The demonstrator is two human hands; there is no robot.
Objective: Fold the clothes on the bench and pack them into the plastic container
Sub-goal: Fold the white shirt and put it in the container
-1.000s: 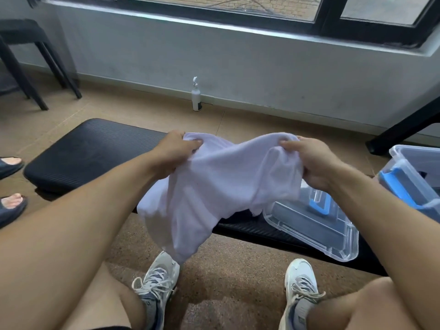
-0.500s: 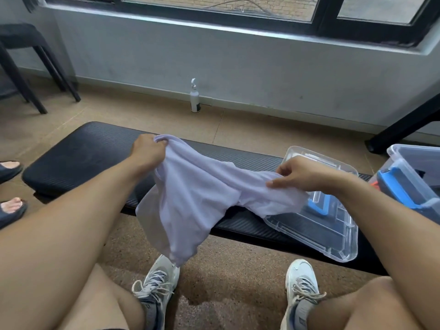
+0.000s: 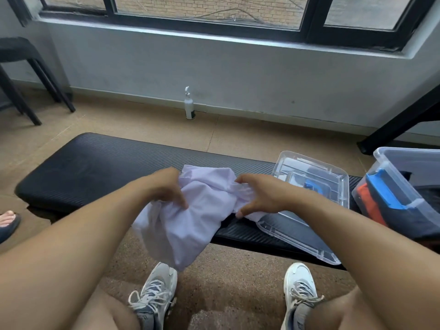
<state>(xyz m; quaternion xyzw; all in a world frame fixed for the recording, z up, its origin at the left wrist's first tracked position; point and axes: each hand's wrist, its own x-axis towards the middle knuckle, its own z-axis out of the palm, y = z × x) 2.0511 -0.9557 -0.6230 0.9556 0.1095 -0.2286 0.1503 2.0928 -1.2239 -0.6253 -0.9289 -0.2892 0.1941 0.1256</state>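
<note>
A crumpled white garment (image 3: 197, 222) lies on the near edge of the black padded bench (image 3: 83, 167), and its lower part hangs over the edge toward the floor. My left hand (image 3: 164, 186) grips its left side with the fingers curled into the cloth. My right hand (image 3: 259, 196) pinches its right side between thumb and fingers. The clear plastic container (image 3: 381, 160) stands at the right end of the bench and holds orange and dark blue clothes. A blue latch shows on its near rim.
A clear lid (image 3: 316, 246) with a blue clip lies upside down on the bench, just right of the garment. A white pump bottle (image 3: 189, 106) stands by the wall. A black stool (image 3: 21, 67) is far left, a black table leg (image 3: 400, 120) far right. Another person's sandalled foot (image 3: 7, 221) is at the left.
Both hands have lowered the garment from mid-air onto the bench and moved closer together, bunching the cloth between them.
</note>
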